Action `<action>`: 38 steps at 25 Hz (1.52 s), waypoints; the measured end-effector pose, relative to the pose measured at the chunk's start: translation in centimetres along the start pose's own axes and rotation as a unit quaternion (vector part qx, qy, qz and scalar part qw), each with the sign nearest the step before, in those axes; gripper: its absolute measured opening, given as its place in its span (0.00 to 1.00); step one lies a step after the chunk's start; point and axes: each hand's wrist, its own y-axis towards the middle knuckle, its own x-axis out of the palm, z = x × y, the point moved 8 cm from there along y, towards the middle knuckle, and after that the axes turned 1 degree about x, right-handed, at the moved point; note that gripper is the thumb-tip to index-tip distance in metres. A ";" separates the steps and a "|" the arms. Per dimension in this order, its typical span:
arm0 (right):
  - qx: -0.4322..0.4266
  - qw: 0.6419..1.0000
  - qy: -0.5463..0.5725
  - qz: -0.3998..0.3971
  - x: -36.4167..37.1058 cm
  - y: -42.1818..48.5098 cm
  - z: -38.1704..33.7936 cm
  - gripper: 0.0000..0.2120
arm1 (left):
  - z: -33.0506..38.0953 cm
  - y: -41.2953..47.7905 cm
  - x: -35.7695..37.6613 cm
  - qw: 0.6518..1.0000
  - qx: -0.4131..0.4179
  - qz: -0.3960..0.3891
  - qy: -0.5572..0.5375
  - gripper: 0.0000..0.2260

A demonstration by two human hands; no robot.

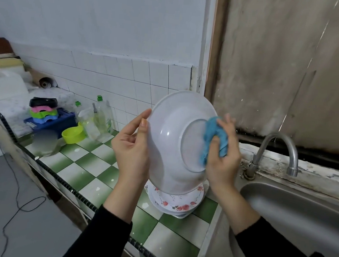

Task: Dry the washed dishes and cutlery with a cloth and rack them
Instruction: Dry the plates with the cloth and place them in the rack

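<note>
A white deep plate (172, 132) is held up on edge above the counter, its underside facing me. My left hand (132, 145) grips its left rim, thumb on the back. My right hand (222, 153) holds a bunched blue cloth (215, 138) pressed against the plate's foot ring on the right. Below the plate, a stack of white plates with a red flower pattern (175, 202) sits on the green and white tiled counter (91, 168).
A steel sink (300, 217) with a curved tap (275, 152) lies to the right. At the counter's back left stand dish-soap bottles (102, 116), a yellow-green bowl (73, 134) and a blue crate with coloured plastic items (48, 115). A cable runs over the floor at left.
</note>
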 end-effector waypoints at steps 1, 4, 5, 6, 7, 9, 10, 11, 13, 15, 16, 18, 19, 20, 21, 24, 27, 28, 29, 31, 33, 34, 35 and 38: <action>0.077 0.995 0.041 0.040 -0.6 1.0 0.8 0.12 | 0.2 0.0 0.0 1.000 0.010 -0.004 0.006 0.10; 0.281 0.941 0.145 0.122 -1.5 3.3 3.6 0.12 | 0.0 0.2 -0.2 0.998 0.039 -0.033 0.047 0.11; 0.327 0.921 0.158 0.138 -1.8 3.9 4.4 0.15 | 0.1 0.1 -0.1 0.997 0.047 -0.045 0.052 0.12; 0.358 0.904 0.173 0.155 -2.2 4.3 5.1 0.16 | 0.1 -0.1 0.0 0.996 0.054 -0.054 0.055 0.13; 0.374 0.890 0.195 0.173 -2.4 4.6 5.4 0.16 | 0.2 -0.3 0.2 0.994 0.062 -0.064 0.062 0.12; 0.376 0.868 0.248 0.208 -2.6 4.9 5.3 0.16 | -0.5 -0.1 0.3 0.993 0.035 -0.062 0.095 0.12; 0.364 0.860 0.275 0.228 -2.8 4.9 5.1 0.16 | -1.5 0.0 0.1 0.993 -0.012 -0.048 0.106 0.11; 0.345 0.857 0.298 0.240 -3.1 4.9 4.6 0.16 | -2.7 0.0 -0.3 0.990 -0.087 -0.026 0.105 0.10; 0.311 0.866 0.315 0.232 -3.2 4.9 3.7 0.14 | -5.5 -1.0 -1.0 0.958 -0.282 0.021 0.056 0.14; 0.295 0.884 0.316 0.180 -2.8 4.6 3.1 0.11 | -6.8 -2.3 -0.7 0.916 -0.400 0.030 -0.010 0.23; 0.291 0.895 0.308 0.141 -2.4 4.5 3.0 0.08 | -7.1 -2.5 -0.5 0.908 -0.417 0.029 -0.033 0.24; 0.282 0.920 0.268 0.034 -1.4 3.9 2.7 0.06 | -7.2 -2.5 -0.6 0.909 -0.410 0.040 -0.058 0.23; 0.271 0.933 0.232 -0.044 -0.7 3.6 2.4 0.08 | -7.2 -2.2 -1.1 0.915 -0.395 0.057 -0.059 0.23; 0.263 0.942 0.172 -0.116 -0.1 3.0 2.4 0.08 | -7.2 -1.9 -1.5 0.923 -0.373 0.071 -0.062 0.23; 0.260 0.945 0.096 -0.173 0.4 2.3 2.6 0.07 | -6.9 -1.7 -1.7 0.930 -0.354 0.072 -0.063 0.21; 0.216 0.932 -0.180 -0.228 0.9 1.0 4.7 0.06 | -5.7 -1.2 -1.6 0.955 -0.288 0.045 -0.050 0.18; 0.127 0.938 -0.258 -0.192 2.2 1.1 4.9 0.13 | -4.5 -1.0 -0.7 0.975 -0.219 -0.014 -0.021 0.16; 0.111 0.948 -0.240 -0.179 2.9 1.1 4.5 0.15 | -4.4 -1.3 -0.1 0.976 -0.212 -0.044 -0.014 0.16; 0.117 0.957 -0.205 -0.170 3.9 0.9 4.1 0.17 | -4.5 -1.8 0.5 0.975 -0.210 -0.073 -0.008 0.15; 0.166 0.955 -0.092 -0.227 6.9 -0.7 2.5 0.22 | -4.7 -2.4 1.1 0.975 -0.201 -0.097 0.010 0.14; 0.172 0.909 0.009 -0.380 9.9 -4.7 0.3 0.26 | -4.3 -2.0 0.5 0.979 -0.191 -0.072 -0.001 0.15; 0.125 0.879 0.006 -0.460 10.3 -6.7 -0.7 0.28 | -4.0 -1.4 -0.1 0.981 -0.186 -0.059 -0.007 0.15; 0.054 0.853 -0.016 -0.519 9.9 -8.4 -1.2 0.28 | -3.6 -0.9 -0.8 0.982 -0.180 -0.052 0.002 0.16; -0.136 0.836 -0.164 -0.507 6.6 -9.1 1.5 0.26 | -3.0 -0.7 -2.1 0.983 -0.173 -0.060 0.008 0.17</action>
